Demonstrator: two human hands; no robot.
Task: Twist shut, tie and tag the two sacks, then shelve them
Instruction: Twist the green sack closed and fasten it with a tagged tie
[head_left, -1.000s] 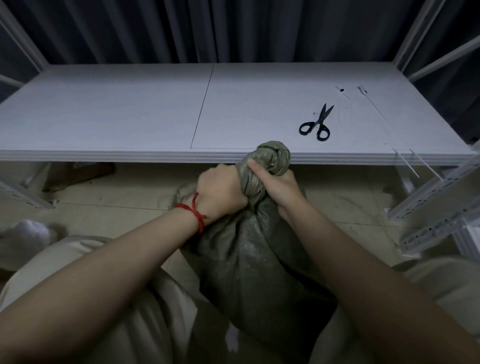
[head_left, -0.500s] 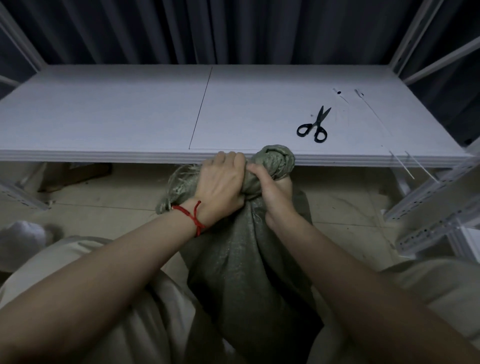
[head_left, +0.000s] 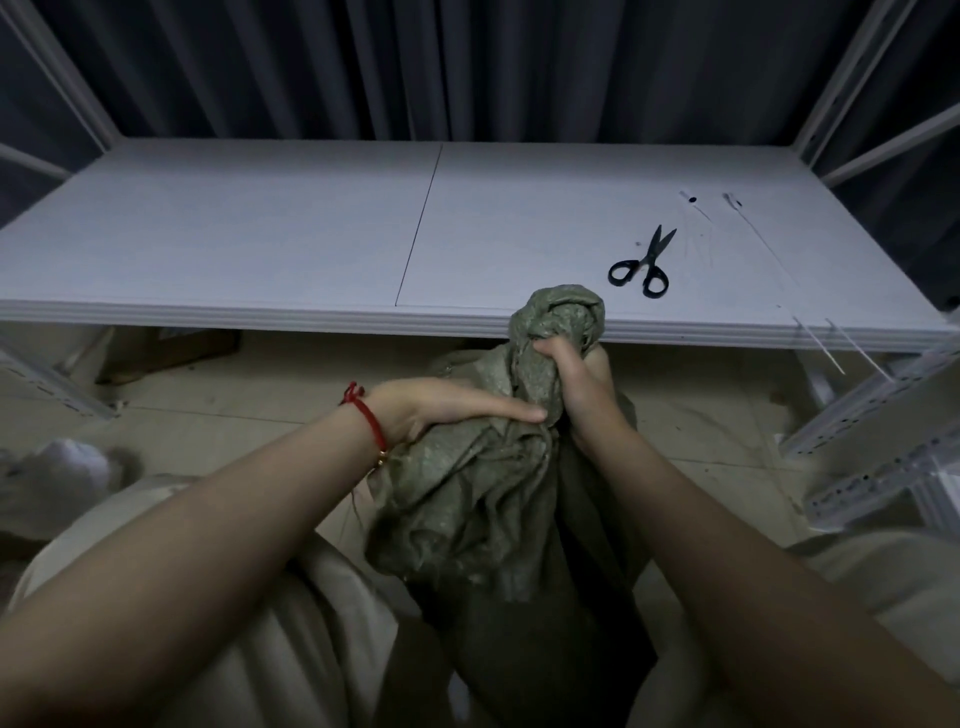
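One sack (head_left: 498, 493) mid-twist: right hand (head_left: 576, 384) clenches its neck, left hand (head_left: 441, 410) presses cloth, grip unclear. Next likely needs a tie (head_left: 820, 345) off the shelf (head_left: 260, 234).

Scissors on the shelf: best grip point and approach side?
Grip the black handle loops of the scissors, coming from the near edge of the shelf. They lie flat, blades closed and pointing away to the far right, so the loops face the person. The right hand is probably nearer, but it holds the sack by the neck.
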